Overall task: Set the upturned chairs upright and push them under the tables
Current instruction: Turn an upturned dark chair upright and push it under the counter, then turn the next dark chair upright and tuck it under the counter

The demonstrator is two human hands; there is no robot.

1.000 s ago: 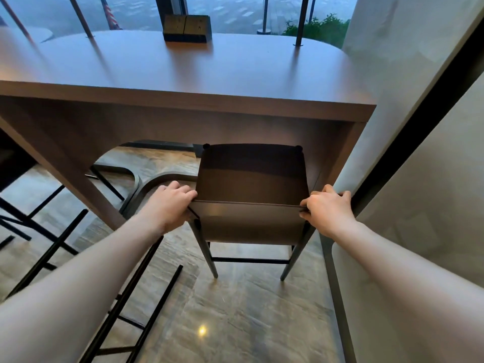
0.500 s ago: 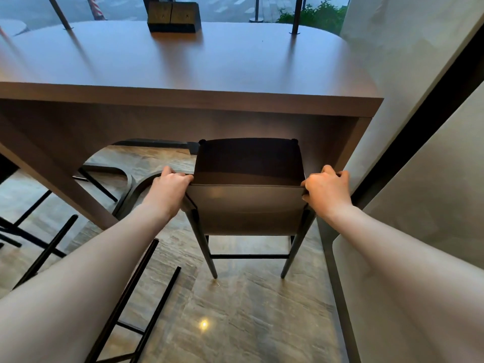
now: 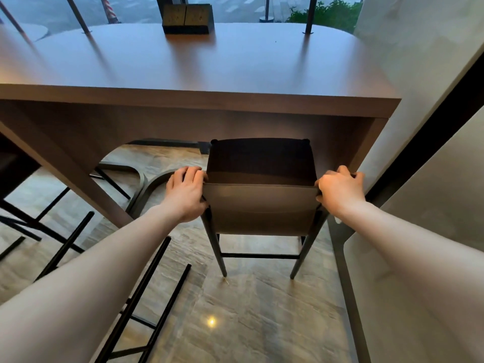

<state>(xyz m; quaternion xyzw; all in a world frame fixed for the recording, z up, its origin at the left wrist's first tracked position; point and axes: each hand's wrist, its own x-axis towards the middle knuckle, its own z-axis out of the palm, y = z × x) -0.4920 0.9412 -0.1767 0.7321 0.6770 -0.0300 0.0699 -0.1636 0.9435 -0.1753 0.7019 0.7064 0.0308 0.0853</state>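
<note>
Nearest, at the lower left, the black legs (image 3: 146,297) of another chair slant across the glossy stone floor (image 3: 235,323), and a pale padded panel (image 3: 419,297) fills the lower right. Two bare forearms reach forward from the bottom corners. The left hand (image 3: 187,193) wraps the left end of the chair's backrest, fingers curled over the top edge and thumb low on the outer side. The right hand (image 3: 340,191) grips the right end the same way, fingers curled round the corner. Between the two grips stands the chair (image 3: 262,208), upright on its dark legs, backrest toward the person and its dark seat running forward from the hands. The front of the seat sits under the edge of the brown table (image 3: 209,74). Farther back on the table stands a dark box (image 3: 187,19), with thin black posts (image 3: 310,14) rising at the far edge before a window.
</note>
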